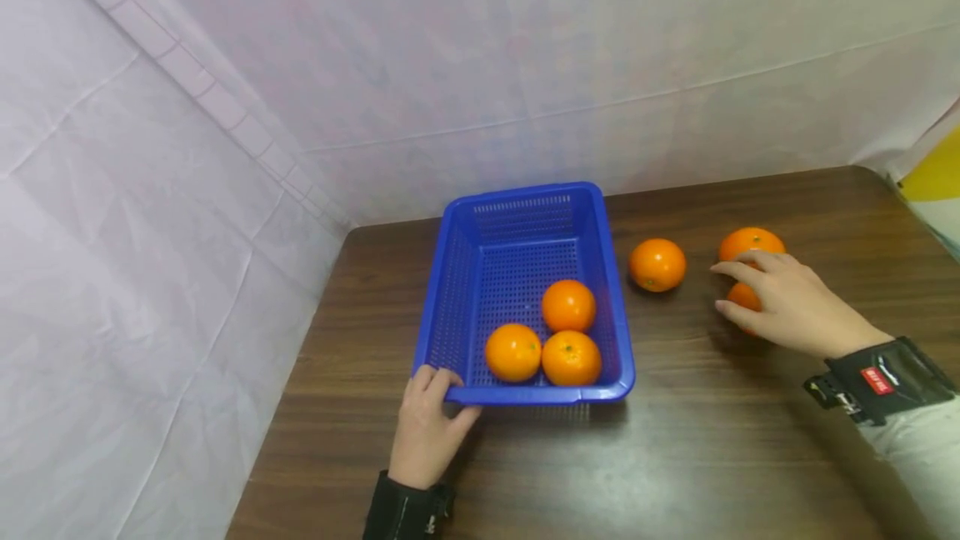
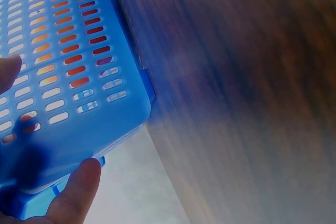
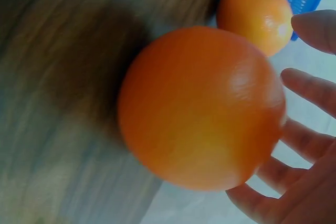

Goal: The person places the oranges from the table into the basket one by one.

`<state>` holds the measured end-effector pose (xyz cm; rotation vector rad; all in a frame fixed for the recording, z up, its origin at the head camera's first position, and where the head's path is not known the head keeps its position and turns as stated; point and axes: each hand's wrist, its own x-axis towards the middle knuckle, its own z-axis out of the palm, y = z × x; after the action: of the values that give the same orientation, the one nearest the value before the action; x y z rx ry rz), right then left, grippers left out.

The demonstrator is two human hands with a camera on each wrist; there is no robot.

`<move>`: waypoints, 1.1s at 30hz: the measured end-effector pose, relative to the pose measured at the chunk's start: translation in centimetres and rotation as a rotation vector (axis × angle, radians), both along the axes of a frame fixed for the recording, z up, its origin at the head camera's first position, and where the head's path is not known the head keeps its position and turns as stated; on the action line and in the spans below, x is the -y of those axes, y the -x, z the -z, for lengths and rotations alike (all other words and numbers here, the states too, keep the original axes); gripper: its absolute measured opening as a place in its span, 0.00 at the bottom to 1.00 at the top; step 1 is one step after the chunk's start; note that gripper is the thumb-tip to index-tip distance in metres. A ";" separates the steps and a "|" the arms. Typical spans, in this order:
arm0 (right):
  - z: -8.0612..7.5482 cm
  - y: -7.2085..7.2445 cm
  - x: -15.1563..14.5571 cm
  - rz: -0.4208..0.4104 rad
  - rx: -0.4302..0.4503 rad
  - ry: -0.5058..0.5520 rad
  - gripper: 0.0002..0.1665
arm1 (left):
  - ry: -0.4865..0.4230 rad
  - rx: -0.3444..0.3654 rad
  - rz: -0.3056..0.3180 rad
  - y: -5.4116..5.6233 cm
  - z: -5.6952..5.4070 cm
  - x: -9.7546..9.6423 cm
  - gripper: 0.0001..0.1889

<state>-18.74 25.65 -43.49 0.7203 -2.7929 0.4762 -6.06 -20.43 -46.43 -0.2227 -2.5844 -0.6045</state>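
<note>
right of the blue basket (image 1: 517, 395), right hand (image 1: 798, 307) is spread wide at an orange (image 1: 743, 297); left hand (image 1: 429, 430) grips basket rim. fruit's probably firm, slick, fairly light: cup its middle.

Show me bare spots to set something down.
Bare: the tabletop in front of the blue basket, between the left hand and the right sleeve; the tabletop left of the basket, up to the white sheet; and the basket's far end. Crowded: its near end, with three oranges, and right of it, three more oranges by the right hand.
</note>
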 end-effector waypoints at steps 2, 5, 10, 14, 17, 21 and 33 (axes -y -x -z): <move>0.1 0.0 -0.3 0.012 0.022 -0.008 0.29 | -0.001 -0.006 0.002 0.0 0.0 0.0 0.21; 0.3 0.0 -0.6 0.028 0.040 -0.020 0.29 | -0.003 -0.009 0.003 0.0 0.1 0.0 0.21; 0.8 0.0 -1.0 0.045 0.043 -0.025 0.30 | -0.007 0.001 -0.002 0.0 0.1 0.0 0.21; 1.3 0.1 -1.3 0.037 0.034 -0.016 0.29 | -0.015 0.012 -0.007 -0.1 0.1 -0.1 0.21; 1.7 0.1 -1.4 0.031 0.037 -0.004 0.28 | -0.014 0.010 -0.008 -0.1 0.1 -0.1 0.21; 2.2 0.2 -1.4 0.018 0.026 0.011 0.28 | -0.011 0.004 -0.007 -0.1 0.0 -0.1 0.20; 2.9 0.3 -1.3 0.023 0.051 -0.027 0.33 | -0.003 -0.002 -0.002 -0.1 0.0 0.0 0.21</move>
<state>-19.02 27.00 -46.35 0.6897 -2.8573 0.4604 -6.01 -20.43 -46.46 -0.2194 -2.5814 -0.6071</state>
